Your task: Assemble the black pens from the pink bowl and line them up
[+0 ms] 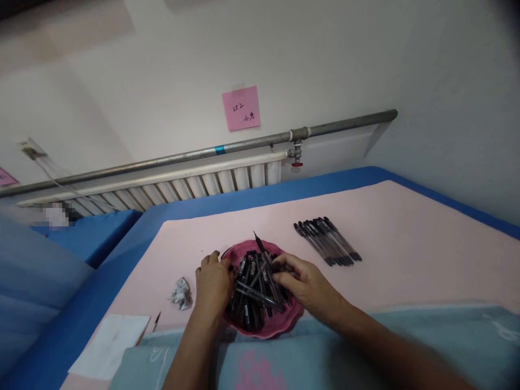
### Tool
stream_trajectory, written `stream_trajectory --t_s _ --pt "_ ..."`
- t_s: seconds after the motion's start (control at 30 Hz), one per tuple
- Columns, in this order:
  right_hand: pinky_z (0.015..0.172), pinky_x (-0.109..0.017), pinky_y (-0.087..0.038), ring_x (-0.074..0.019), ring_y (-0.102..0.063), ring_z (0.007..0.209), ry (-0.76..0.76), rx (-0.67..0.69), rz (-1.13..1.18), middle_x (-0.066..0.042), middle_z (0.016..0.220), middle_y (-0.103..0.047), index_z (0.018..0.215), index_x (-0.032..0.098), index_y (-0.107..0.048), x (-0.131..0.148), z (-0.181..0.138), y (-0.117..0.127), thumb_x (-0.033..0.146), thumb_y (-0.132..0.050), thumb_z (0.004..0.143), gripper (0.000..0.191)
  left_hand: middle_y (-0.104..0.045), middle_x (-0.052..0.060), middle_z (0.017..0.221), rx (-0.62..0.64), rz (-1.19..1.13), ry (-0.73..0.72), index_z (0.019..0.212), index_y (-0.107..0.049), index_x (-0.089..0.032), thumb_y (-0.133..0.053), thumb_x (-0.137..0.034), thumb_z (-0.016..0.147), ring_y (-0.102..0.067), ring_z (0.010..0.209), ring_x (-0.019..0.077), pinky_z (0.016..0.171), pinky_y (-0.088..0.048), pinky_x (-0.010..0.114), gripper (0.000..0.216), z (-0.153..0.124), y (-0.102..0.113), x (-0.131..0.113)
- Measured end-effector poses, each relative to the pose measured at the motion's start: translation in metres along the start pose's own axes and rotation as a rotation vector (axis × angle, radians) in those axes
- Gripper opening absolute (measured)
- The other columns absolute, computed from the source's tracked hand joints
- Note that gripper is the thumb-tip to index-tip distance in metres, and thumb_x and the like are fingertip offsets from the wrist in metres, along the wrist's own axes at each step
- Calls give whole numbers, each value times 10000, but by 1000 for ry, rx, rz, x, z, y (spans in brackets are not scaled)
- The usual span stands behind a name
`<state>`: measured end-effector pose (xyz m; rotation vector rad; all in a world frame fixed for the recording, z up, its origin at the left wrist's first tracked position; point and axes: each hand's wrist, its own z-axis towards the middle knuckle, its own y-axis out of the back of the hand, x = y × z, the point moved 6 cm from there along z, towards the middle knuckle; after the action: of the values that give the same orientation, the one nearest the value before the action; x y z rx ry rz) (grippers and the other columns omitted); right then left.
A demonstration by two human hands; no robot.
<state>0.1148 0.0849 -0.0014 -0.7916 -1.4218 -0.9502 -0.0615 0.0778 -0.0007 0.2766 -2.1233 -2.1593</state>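
Note:
A pink scalloped bowl [280, 329] full of black and clear pens stands in front of me. My right hand [303, 281] is over its right side, thumb and fingers pinched on an uncapped pen [264, 252] whose thin tip points up and away. At the left rim is my left hand [213, 279], its fingers curled. Something small and dark shows at those fingertips, but I cannot make out what it is. Farther right, a row of capped pens [327, 241] lies side by side on the pink table cover [406, 244].
Left of the bowl lies a crumpled grey-white wad [181, 294]. A white sheet of paper [109, 346] and a small dark pen part [156, 321] are near the front left. Behind the table runs a radiator [211, 183] under a metal pipe [260, 142].

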Motion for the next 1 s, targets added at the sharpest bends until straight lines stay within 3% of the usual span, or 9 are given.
stream_trajectory --t_s 0.23,0.43,0.57,1.0 --pt "642 -254 -416 -123 -523 694 11 -10 -11 19 720 -563 800 185 -546 0 1 1 215 -522 717 91 -537 115 1180 -17 47 19 942 -650 -196 -438 -237 749 -487 1028 268 819 -398 379 289 0 -3 -3" --pt "620 -246 -411 -113 -510 670 13 -6 -8 23 708 -551 791 189 -535 1 0 -1 200 -512 716 80 -496 102 1248 -198 -6 -27 966 -641 -232 -427 -309 803 -396 1149 281 873 -359 427 279 7 4 -12" --pt "598 -238 -410 -108 -504 644 19 -13 -29 31 687 -541 787 191 -535 0 0 -1 204 -515 710 80 -463 95 1291 -178 -4 -99 942 -656 -251 -461 -289 792 -327 1215 296 905 -324 459 248 15 -2 -19" --pt "614 -238 -420 -117 -520 673 52 -22 -172 17 734 -579 788 191 -559 5 -1 -4 183 -500 713 96 -487 95 1283 -177 17 -112 882 -672 -214 -463 -269 781 -341 1212 326 901 -318 481 239 20 -6 -24"
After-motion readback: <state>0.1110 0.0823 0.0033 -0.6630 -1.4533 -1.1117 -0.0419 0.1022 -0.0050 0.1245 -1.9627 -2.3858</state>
